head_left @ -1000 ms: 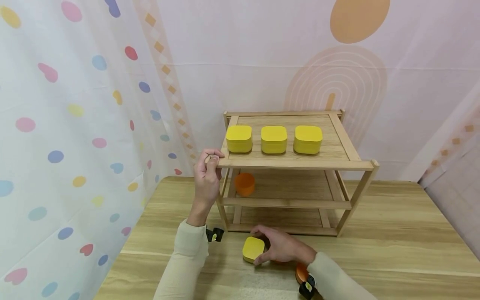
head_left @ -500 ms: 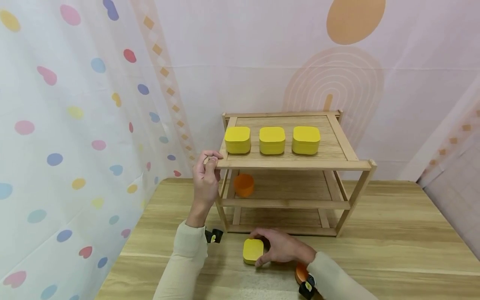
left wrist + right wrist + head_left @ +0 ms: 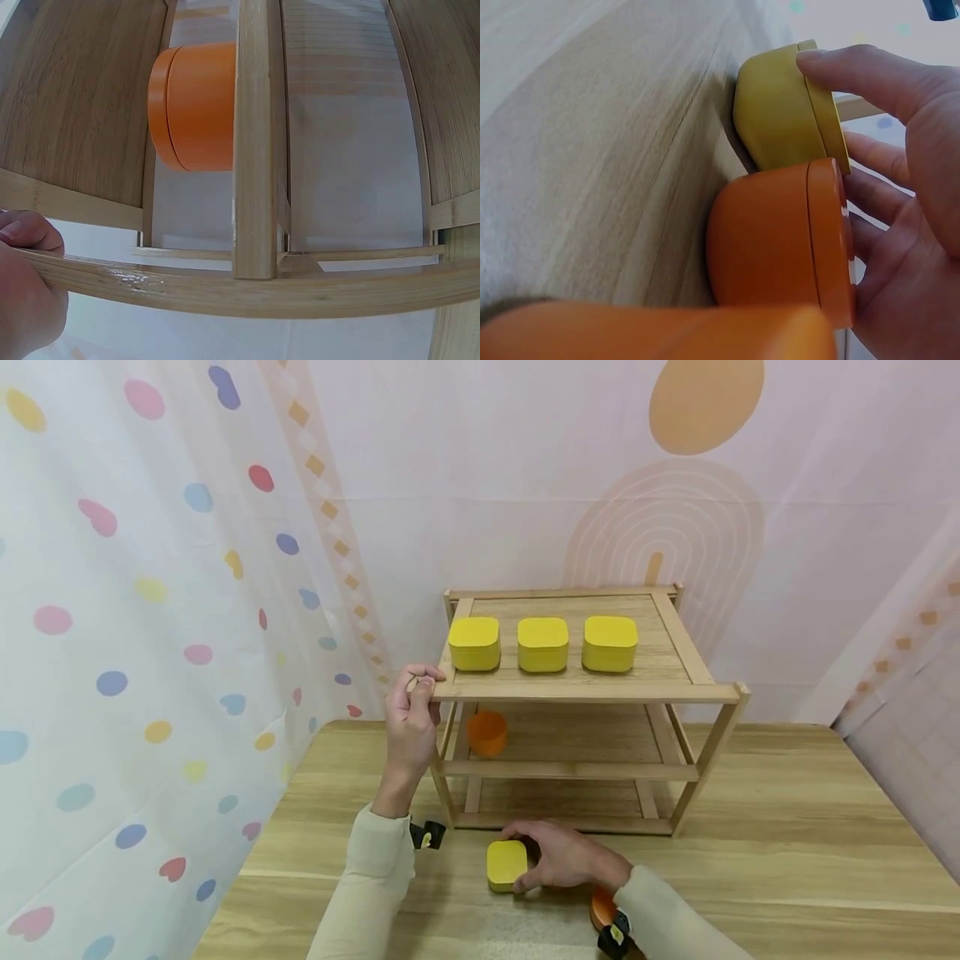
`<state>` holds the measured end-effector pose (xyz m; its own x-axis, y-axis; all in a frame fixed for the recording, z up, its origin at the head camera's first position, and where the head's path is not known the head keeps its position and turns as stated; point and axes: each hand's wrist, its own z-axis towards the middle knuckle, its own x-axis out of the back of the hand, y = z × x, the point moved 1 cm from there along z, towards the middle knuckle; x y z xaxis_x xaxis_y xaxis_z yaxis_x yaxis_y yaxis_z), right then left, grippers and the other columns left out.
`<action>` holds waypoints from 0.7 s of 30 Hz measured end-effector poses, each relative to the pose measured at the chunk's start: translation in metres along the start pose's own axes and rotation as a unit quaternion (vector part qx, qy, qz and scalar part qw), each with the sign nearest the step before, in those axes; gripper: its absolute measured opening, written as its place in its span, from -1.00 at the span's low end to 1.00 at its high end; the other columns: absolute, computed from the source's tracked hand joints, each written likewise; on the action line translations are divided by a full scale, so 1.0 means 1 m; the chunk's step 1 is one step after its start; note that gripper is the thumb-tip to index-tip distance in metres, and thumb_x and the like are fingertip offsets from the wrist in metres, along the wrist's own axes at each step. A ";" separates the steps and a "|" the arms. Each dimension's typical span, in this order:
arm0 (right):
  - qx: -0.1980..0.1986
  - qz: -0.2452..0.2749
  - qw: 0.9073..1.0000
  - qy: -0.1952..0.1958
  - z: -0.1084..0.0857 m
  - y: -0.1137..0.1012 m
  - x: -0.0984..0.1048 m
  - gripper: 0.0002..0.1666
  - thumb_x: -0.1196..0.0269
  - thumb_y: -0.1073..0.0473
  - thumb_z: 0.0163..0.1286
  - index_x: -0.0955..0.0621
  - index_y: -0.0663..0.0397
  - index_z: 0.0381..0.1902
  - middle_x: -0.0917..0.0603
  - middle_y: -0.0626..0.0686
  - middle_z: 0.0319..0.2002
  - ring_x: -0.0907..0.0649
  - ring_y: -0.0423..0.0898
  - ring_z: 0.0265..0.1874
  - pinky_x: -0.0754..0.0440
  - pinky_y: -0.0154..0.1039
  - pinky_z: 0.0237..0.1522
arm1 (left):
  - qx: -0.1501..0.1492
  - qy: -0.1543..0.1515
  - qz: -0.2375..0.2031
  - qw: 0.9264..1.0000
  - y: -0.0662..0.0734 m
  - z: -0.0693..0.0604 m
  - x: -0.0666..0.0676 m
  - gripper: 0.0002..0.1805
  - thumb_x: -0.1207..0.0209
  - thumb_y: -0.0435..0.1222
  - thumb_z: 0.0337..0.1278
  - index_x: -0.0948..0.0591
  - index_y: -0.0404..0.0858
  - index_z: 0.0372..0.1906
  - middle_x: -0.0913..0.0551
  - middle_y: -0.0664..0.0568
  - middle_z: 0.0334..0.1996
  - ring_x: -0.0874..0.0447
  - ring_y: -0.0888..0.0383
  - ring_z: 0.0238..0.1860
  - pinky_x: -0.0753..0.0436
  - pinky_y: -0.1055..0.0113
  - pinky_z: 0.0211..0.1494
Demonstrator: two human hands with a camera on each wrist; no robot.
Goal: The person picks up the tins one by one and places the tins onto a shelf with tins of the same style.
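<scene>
My left hand (image 3: 411, 727) grips the front left corner of the wooden rack's top shelf (image 3: 577, 692); in the left wrist view its fingers curl over the rail. On the tabletop before the rack stands a small yellow lidded box (image 3: 507, 865). My right hand (image 3: 566, 857) holds this box, thumb on the near edge of the lid (image 3: 826, 112) and fingers round the far side. Under the right palm an orange round lidded tin (image 3: 769, 240) stands close beside the yellow box. Another orange tin (image 3: 602, 907) sits by the right wrist, partly hidden by the wrist camera.
Three yellow boxes stand in a row on the top shelf: left (image 3: 475, 643), middle (image 3: 543, 645) and right (image 3: 610, 644). An orange round tin (image 3: 488, 733) sits on the middle shelf's left side. A patterned curtain (image 3: 480, 510) hangs behind the table (image 3: 787, 827).
The yellow box under my right hand has turned slightly, its lid now squarer to the rack. Both hands stay nearly in place; the whole head view has shifted a little.
</scene>
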<state>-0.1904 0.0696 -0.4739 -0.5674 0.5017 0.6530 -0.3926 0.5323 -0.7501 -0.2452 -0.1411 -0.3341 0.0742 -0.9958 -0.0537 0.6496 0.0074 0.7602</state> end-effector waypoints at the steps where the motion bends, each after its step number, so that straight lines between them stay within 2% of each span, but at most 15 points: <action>1: 0.000 0.002 1.000 0.000 0.000 0.000 0.000 -0.30 -0.53 0.01 0.08 -0.55 -0.13 0.19 -0.61 -0.13 0.07 -0.54 -0.27 -0.08 -0.52 -0.25 0.04 | 0.000 0.000 0.000 1.000 0.000 0.000 0.000 -0.72 0.19 -0.35 0.44 -0.45 -0.50 -0.21 -0.20 0.12 -0.77 -0.10 0.25 -0.75 -0.16 0.45 -0.67; 21: 0.014 0.038 0.999 0.000 -0.002 -0.001 0.007 -0.35 -0.49 0.07 0.14 -0.55 -0.14 0.21 -0.61 -0.09 0.10 -0.56 -0.24 -0.06 -0.53 -0.22 0.05 | 0.001 0.004 -0.006 1.000 0.001 0.000 0.000 -0.72 0.19 -0.34 0.43 -0.45 -0.50 -0.19 -0.20 0.10 -0.75 -0.11 0.25 -0.74 -0.17 0.46 -0.66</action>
<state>-0.1922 0.0739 -0.4680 -0.5959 0.5398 0.5945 -0.3689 0.4736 -0.7998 -0.2443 -0.1408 -0.3335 0.0721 -0.9951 -0.0674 0.6483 -0.0046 0.7614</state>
